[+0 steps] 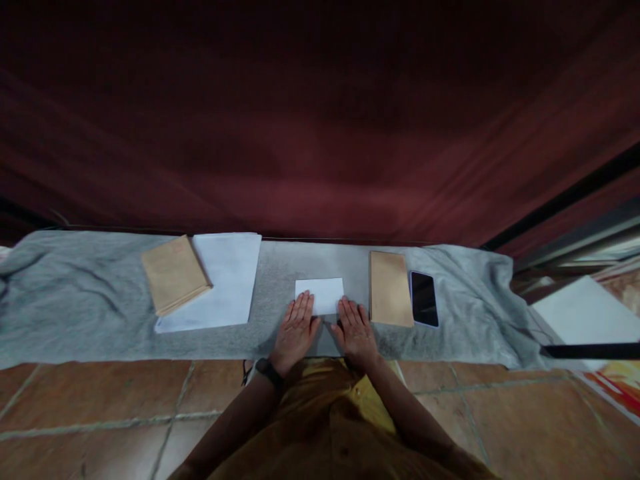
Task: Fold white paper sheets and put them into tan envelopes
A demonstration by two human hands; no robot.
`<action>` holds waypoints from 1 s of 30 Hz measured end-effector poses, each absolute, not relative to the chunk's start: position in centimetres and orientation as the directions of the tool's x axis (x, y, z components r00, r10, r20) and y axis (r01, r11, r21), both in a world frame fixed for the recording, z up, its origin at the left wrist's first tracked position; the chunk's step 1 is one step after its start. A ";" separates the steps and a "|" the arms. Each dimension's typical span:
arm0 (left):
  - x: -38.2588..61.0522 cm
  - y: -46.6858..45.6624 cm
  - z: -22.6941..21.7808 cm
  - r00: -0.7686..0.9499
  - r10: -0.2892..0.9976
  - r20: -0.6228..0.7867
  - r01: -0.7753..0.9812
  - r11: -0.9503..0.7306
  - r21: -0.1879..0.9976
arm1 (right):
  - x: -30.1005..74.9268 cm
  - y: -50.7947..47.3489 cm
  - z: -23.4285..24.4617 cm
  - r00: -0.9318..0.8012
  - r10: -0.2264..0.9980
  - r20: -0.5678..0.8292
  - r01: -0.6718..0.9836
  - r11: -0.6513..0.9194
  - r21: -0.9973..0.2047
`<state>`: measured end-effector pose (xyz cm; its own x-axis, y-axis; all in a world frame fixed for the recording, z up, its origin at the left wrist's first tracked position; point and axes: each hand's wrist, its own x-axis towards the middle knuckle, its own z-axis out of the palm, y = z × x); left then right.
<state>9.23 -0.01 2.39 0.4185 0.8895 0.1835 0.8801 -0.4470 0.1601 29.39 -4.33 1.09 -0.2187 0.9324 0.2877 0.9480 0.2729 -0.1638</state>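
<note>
In front of me a small white sheet of paper (323, 293), perhaps folded, lies on the grey cloth. My left hand (296, 327) rests flat with fingers stretched out, its fingertips over the paper's near left corner. At the near right corner, my right hand (356, 330) also lies flat, the fingertips touching or just beside the paper's edge. Neither hand grips anything. To the right of my right hand sits a stack of brown envelopes (391, 290).
Left of me, brown envelopes (175, 273) lie partly over large white sheets (231, 280). A phone (424, 299) is beside the right-hand envelopes. Grey cloth (90, 293) covers the narrow table. A dark red curtain (320, 147) hangs behind it; a white panel (590, 313) stands far right.
</note>
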 end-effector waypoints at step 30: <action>10.2 4.2 2.4 0.416 0.890 0.187 0.895 -0.437 0.087 | 29.2 -4.1 0.9 -0.202 0.904 0.377 0.936 0.292 -0.199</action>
<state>10.15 4.17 2.37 0.4157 0.8901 0.1870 0.8955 -0.4365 0.0871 29.21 -4.06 0.87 -0.2017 0.9039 0.3772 0.9357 0.2917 -0.1986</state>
